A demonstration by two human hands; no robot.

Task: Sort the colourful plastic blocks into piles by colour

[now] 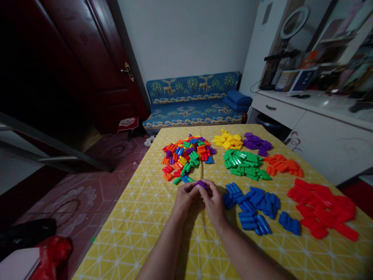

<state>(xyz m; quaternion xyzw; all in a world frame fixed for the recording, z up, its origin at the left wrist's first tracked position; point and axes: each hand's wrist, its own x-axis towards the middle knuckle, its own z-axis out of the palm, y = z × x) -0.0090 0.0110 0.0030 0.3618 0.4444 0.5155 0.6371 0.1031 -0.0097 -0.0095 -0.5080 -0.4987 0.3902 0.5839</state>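
Between the fingertips of both hands is a small purple plastic building piece (pixel 201 184), partly covered by my fingers. My left hand (pixel 186 193) closes on it from the left, and my right hand (pixel 213 199) from the right. Just beyond my hands lies a mixed pile of coloured pieces (pixel 186 155). To the right of my hands are the blue pieces (pixel 253 202), some in short joined rows. Behind them sits a heap of green pieces (pixel 243 164).
Yellow pieces (pixel 229 139), purple pieces (pixel 258 143), orange pieces (pixel 284 165) and red pieces (pixel 323 206) lie in separate groups on the patterned yellow tablecloth (pixel 140 217). A blue sofa (pixel 186 105) stands beyond the table, a white dresser (pixel 329 144) at right.
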